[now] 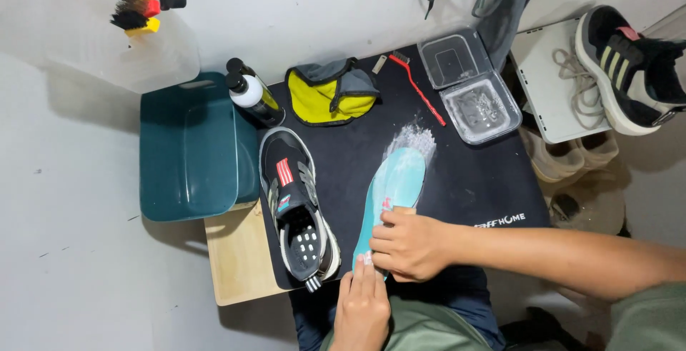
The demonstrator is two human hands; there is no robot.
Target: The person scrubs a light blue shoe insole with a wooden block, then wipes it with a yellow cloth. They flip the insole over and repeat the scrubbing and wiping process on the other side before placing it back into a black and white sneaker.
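The teal insole [396, 179] lies lengthwise on the black mat [471, 179], just beside the black sneaker [296, 212]. The left hand [362, 308] lies flat, fingers extended, pinning the heel end. The right hand [409, 244] is closed around a scrubbing tool, mostly hidden, at mid-insole. White foam [413, 138] covers the toe end; judged from this, the heel half remains to be scrubbed.
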